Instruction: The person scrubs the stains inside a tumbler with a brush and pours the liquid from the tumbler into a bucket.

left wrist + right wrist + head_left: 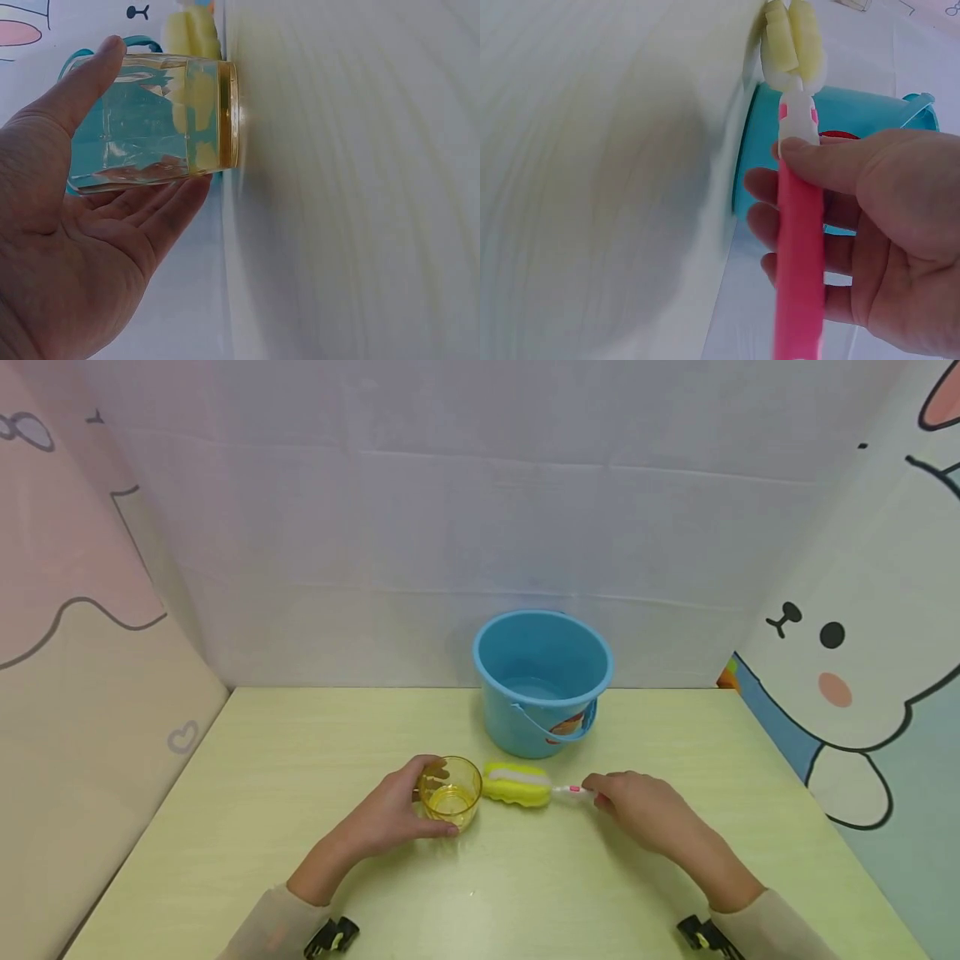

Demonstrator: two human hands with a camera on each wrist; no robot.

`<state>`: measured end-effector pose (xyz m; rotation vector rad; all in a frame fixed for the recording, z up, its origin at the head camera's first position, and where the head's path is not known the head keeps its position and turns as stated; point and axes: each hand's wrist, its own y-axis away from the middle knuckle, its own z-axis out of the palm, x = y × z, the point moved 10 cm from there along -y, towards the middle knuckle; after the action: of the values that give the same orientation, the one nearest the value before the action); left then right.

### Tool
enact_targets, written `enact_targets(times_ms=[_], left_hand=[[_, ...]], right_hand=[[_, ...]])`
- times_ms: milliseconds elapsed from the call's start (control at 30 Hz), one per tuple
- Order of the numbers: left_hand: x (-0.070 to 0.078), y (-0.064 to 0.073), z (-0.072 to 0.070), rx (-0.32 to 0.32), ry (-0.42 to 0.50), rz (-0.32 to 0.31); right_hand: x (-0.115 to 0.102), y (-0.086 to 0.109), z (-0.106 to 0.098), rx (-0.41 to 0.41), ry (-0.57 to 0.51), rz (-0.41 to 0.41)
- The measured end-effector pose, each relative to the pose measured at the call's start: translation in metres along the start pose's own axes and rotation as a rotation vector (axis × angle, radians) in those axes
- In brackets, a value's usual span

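A clear amber glass cup (451,793) stands upright, close over the table, in the head view. My left hand (397,810) grips it from the left, thumb on the near side and fingers round the far side. In the left wrist view the cup (150,124) shows its faceted wall and thick base. My right hand (637,806) pinches the handle of a sponge cup brush. The brush's yellow and white sponge head (517,783) points left, right beside the cup. In the right wrist view its pink handle (800,255) lies between thumb and fingers.
A light blue bucket (540,727) with its handle hanging down stands on the pale wooden table (337,727), behind the brush. A white cloth (375,527) hangs at the back, and cartoon-printed panels (862,693) flank both sides.
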<state>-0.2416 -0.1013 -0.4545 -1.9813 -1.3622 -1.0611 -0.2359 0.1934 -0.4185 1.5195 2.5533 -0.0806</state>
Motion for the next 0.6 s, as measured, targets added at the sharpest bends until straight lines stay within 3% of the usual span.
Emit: enact_targets(times_ms=[600], left_hand=[[0.002, 0.0, -0.001, -0.011, -0.011, 0.003]], right_hand=[[-0.005, 0.005, -0.032, 0.224, 0.113, -0.089]])
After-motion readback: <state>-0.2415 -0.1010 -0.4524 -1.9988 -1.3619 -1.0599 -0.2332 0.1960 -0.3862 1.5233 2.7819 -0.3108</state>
